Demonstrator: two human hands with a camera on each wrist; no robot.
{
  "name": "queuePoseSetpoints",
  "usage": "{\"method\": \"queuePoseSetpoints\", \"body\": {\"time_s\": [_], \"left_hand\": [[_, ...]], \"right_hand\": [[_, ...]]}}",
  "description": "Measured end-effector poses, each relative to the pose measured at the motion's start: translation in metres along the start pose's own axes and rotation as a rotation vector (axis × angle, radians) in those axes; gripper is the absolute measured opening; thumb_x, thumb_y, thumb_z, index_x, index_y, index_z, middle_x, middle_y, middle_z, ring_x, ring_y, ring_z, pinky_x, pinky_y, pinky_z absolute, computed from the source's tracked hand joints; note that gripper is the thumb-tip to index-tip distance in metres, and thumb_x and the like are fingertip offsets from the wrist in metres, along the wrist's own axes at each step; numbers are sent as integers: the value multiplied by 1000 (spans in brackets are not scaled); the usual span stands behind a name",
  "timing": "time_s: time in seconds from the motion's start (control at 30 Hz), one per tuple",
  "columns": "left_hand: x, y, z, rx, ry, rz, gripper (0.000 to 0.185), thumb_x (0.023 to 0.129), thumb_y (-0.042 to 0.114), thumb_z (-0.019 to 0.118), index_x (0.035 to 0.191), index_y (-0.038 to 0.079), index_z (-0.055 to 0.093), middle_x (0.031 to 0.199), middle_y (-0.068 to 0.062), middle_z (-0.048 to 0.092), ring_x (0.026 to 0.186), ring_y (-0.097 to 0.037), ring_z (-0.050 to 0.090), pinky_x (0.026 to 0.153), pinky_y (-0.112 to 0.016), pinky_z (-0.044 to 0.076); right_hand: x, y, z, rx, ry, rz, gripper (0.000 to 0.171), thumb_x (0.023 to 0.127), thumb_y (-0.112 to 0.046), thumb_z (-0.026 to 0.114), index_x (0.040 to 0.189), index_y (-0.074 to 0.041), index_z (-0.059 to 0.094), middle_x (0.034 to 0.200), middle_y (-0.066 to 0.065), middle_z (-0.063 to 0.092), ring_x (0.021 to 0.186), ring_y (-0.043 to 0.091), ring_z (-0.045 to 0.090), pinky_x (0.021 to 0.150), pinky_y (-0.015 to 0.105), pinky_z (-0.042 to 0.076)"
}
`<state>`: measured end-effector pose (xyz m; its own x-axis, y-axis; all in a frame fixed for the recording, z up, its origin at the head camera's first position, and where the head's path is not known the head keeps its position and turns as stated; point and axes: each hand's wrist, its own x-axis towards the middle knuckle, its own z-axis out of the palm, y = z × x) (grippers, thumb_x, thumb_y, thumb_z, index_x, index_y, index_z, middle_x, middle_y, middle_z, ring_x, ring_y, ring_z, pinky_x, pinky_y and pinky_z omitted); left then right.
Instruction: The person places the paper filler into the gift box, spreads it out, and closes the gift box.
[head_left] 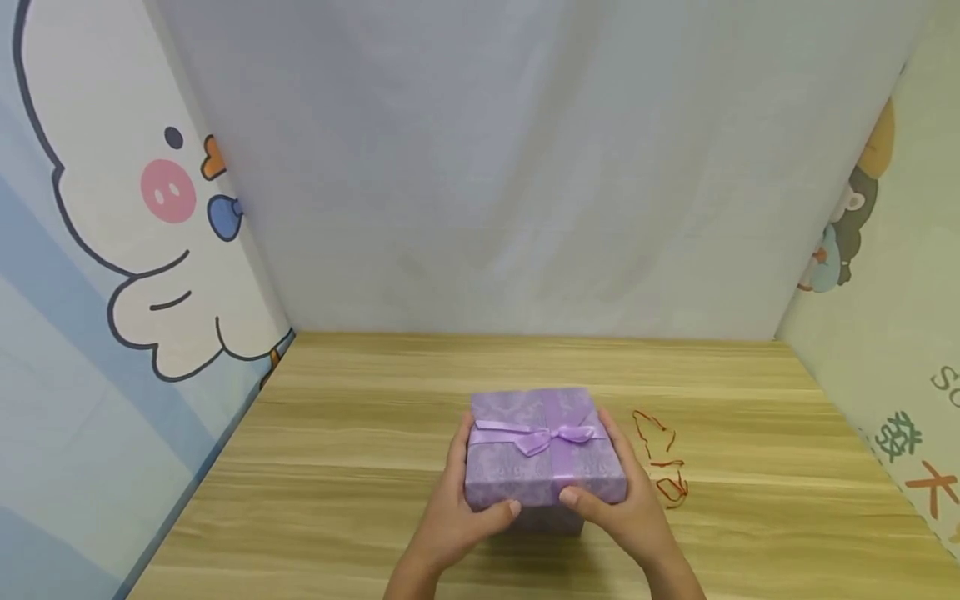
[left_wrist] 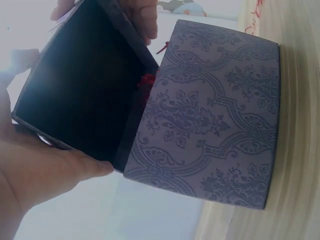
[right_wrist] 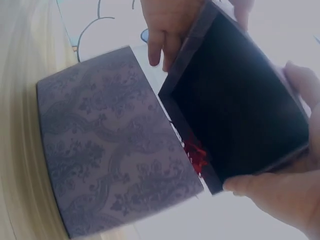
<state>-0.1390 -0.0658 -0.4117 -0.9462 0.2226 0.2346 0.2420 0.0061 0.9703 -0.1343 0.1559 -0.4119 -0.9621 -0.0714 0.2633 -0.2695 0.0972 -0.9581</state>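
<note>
A purple patterned gift box lid (head_left: 495, 479) with a lilac ribbon bow (head_left: 553, 433) is held by both hands above the box base (head_left: 543, 521). My left hand (head_left: 453, 517) grips its left side, thumb at the near edge. On the right side my right hand (head_left: 633, 508) grips it the same way. Both wrist views show the lid's dark inside (left_wrist: 75, 85), tilted, its near edge raised and its far part low by the base. The base (right_wrist: 115, 145) stands upright on the table. Some red shreds (right_wrist: 195, 157) show at its top rim; its inside is hidden.
Thin red strands (head_left: 671, 487) lie on the wood-grain table (head_left: 337, 467) right of the box. A pale curtain (head_left: 480, 167) closes off the back. Printed panels stand on the left (head_left: 97, 208) and right (head_left: 885, 333).
</note>
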Motion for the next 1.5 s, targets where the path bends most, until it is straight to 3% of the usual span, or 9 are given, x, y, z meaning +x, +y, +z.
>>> {"method": "queuePoseSetpoints", "body": {"time_s": [0.17, 0.43, 0.5, 0.6, 0.7, 0.87, 1.07, 1.27, 1.5], "left_hand": [[1, -5, 0, 39, -2, 36, 117, 63, 13, 83, 151, 21, 7, 149, -15, 22, 124, -28, 37, 102, -47, 26], [5, -13, 2, 56, 50, 56, 112, 65, 20, 85, 150, 26, 13, 152, -7, 17, 134, -25, 23, 107, -48, 15], [5, -14, 2, 83, 53, 72, 108, 66, 22, 85, 150, 25, 16, 153, -6, 14, 136, -25, 18, 107, -50, 13], [4, -18, 2, 135, 50, 103, 103, 67, 25, 84, 148, 22, 22, 153, -4, 8, 137, -26, 11, 106, -52, 11], [5, -23, 2, 171, 46, 123, 99, 67, 27, 84, 146, 21, 27, 154, -4, 6, 137, -28, 9, 105, -54, 11], [15, -37, 0, 192, 41, 113, 97, 66, 28, 84, 146, 22, 29, 154, -3, 5, 137, -28, 10, 105, -54, 12], [25, -55, -7, 141, 25, 119, 97, 65, 24, 85, 145, 22, 29, 154, -2, 5, 137, -28, 8, 105, -55, 10], [27, -59, -11, 117, 29, 66, 100, 65, 20, 86, 146, 21, 28, 154, -1, 3, 138, -27, 6, 106, -53, 8], [27, -38, -8, 113, 13, -30, 100, 66, 12, 84, 146, 6, 25, 153, -14, 1, 137, -34, 5, 106, -55, 7]], "right_hand": [[0, 7, -5, -58, -68, -40, 108, 69, -2, 80, 150, -28, 14, 150, 19, 19, 124, 35, 34, 94, 21, 34], [0, 11, -1, -51, -67, -62, 114, 65, -3, 83, 150, -29, 13, 150, 18, 18, 125, 34, 34, 97, 19, 29], [0, 12, -1, -57, -66, -76, 111, 65, -2, 83, 150, -26, 16, 151, 16, 18, 129, 34, 29, 101, 24, 26], [0, 16, -2, -76, -73, -106, 104, 65, -3, 82, 149, -19, 22, 152, 13, 13, 134, 34, 17, 106, 44, 17], [2, 23, -2, -92, -71, -125, 99, 65, -5, 82, 147, -19, 28, 154, 8, 9, 135, 34, 10, 102, 61, 10], [11, 41, 1, -75, -55, -124, 99, 64, -5, 83, 146, -19, 30, 154, 7, 9, 136, 34, 10, 102, 62, 7], [19, 60, 7, -19, -66, -100, 100, 65, -2, 81, 147, -19, 26, 154, 8, 3, 137, 36, 4, 103, 62, 3], [23, 68, 13, -23, -74, -68, 100, 66, -4, 82, 147, -20, 26, 154, 7, 1, 138, 35, 2, 103, 62, 2], [27, 72, 12, -75, -68, -34, 98, 67, -10, 82, 147, -21, 27, 154, 6, 3, 137, 37, 4, 102, 63, 5]]}}
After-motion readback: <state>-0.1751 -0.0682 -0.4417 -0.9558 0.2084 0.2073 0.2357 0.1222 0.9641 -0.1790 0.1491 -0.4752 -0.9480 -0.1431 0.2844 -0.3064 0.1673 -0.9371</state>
